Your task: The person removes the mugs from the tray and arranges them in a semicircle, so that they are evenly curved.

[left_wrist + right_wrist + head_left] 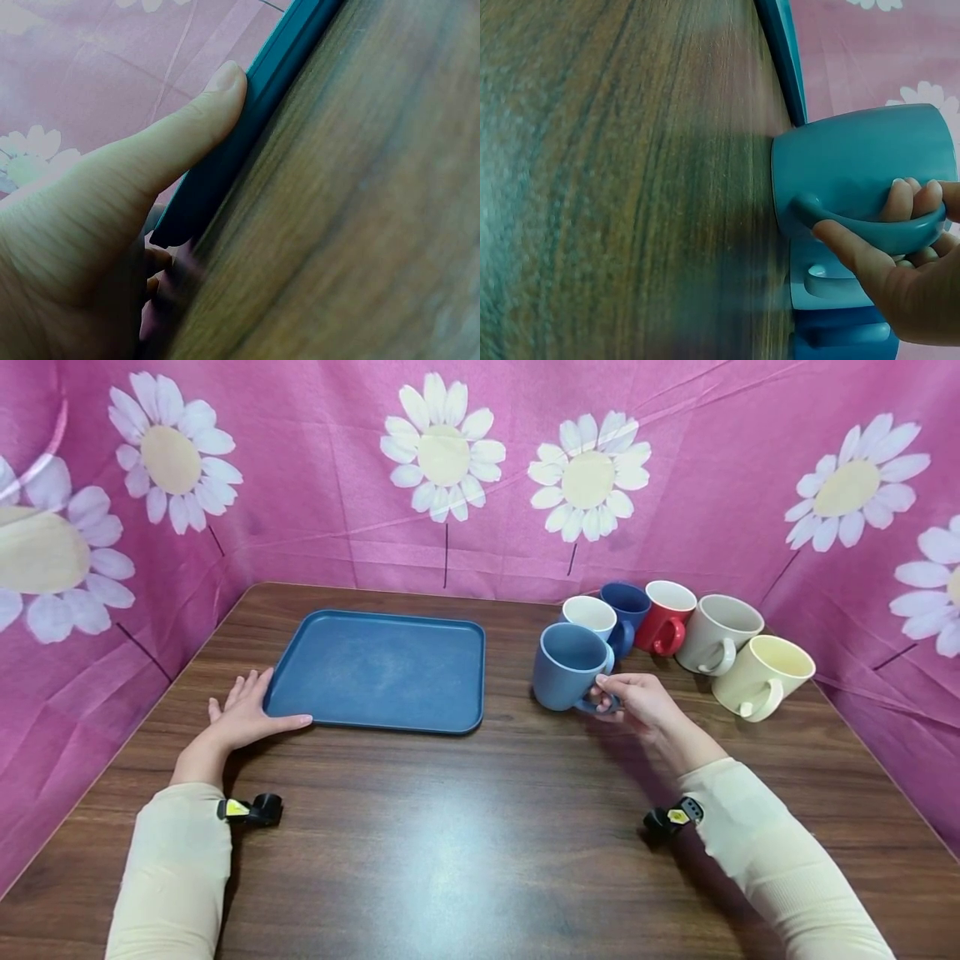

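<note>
A blue-grey mug [558,677] stands upright right of the tray, and my right hand [643,703] grips its handle. In the right wrist view, fingers curl through the mug's handle [889,238], with the thumb on its outside. The mug's base is at the tabletop. On the left lies a flat blue rectangular tray [375,670]. My left hand [243,714] rests at its near left corner, fingers spread along the left side. The left wrist view has the straight thumb against the outer side of the tray's rim [259,97]; the other fingers are mostly hidden.
Behind the held mug stand a pale mug [589,612], a dark blue mug [626,600], a red mug [667,602], a grey mug [716,631] and a cream mug [765,677], close together. A pink flowered cloth [510,552] hangs around the wooden table [420,827].
</note>
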Demonstrator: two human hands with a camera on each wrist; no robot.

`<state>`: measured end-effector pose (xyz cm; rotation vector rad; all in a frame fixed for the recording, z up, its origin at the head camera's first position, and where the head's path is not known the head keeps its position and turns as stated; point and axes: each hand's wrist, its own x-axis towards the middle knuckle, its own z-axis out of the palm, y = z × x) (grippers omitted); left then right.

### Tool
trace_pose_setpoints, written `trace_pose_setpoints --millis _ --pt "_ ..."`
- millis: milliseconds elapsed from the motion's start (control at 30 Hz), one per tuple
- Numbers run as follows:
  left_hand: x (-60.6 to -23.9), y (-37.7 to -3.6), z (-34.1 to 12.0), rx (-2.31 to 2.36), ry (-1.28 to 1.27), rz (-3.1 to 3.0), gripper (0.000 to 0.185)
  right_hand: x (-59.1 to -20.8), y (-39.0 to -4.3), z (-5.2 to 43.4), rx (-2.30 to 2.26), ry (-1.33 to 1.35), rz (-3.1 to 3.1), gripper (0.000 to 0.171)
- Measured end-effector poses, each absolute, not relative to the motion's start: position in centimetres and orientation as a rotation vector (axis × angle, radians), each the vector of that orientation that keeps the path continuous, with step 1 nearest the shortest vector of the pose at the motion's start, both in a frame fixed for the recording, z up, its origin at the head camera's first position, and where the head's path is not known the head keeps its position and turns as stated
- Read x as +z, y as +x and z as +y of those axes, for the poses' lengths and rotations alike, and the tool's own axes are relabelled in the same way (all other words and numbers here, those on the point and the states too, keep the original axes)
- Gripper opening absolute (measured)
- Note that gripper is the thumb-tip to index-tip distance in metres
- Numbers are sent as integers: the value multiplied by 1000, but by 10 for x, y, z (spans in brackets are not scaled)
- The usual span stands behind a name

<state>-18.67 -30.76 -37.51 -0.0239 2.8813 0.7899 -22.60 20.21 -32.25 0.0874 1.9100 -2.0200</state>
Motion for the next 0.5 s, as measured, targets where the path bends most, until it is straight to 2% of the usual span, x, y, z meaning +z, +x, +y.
trace_pose_setpoints --millis 500 --pt "-374 -187 -308 793 -27 2877 110 -318 -223 201 -1995 126 1952 28"
